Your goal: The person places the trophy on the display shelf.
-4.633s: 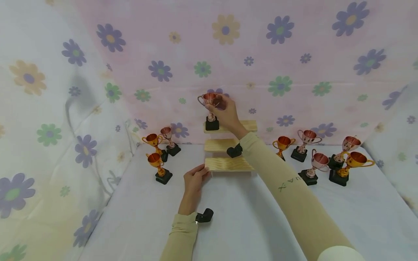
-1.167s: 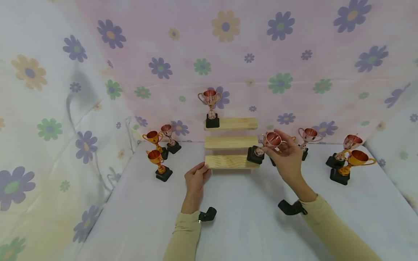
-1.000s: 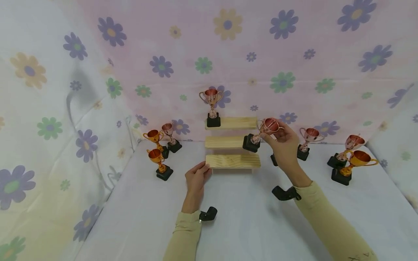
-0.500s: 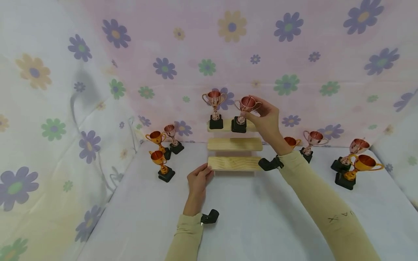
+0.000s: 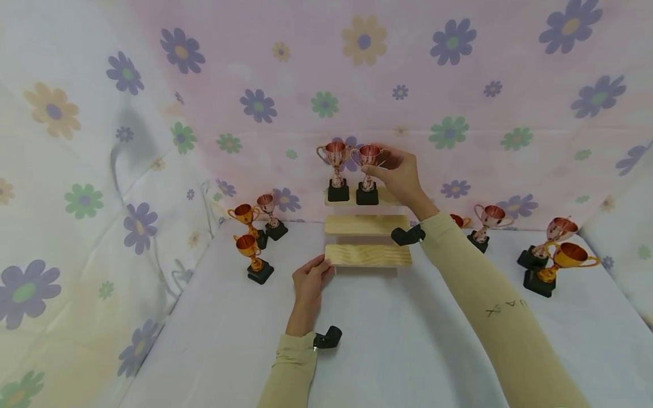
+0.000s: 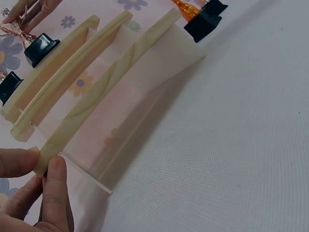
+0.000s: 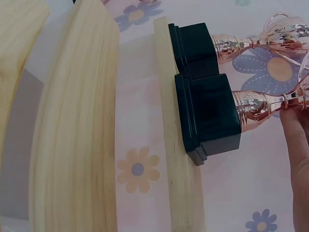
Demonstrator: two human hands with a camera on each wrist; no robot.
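The right hand [image 5: 400, 175] pinched the bowl of a small rose-copper trophy cup on a black square base [image 5: 368, 175], its grip closed around the cup's rim. That trophy stood on the top step of a three-tier pale wooden stair-shaped stand [image 5: 367, 256], its base just beside, perhaps touching, the base of a matching rose-copper trophy [image 5: 336, 173] at the step's left end. The right wrist view showed both black bases sitting at the narrow step's front edge, the held one [image 7: 207, 113] overhanging a little.

The left hand [image 5: 311, 279] pinched the left end of the stand's lowest step between thumb and fingers [image 6: 55, 186], steadying it on the white-clothed desk [image 5: 388, 340].

The likeliest trouble, as I judged it, lay in that narrow top step: with the base partly over the edge, letting go carelessly could tip the trophy forward onto the lower steps. A sideways nudge from the fingers could also knock the neighbouring trophy, since the two stood so close.

Around the stand, three more trophies [image 5: 255, 232], two gold and one copper, clustered to the left, and several others [image 5: 551, 255] stood to the right, with one partly hidden behind the right sleeve. The outstretched right forearm crossed above the stand's right side, near those trophies. A flowered cloth backdrop [image 5: 459, 85] hung close behind the top step.
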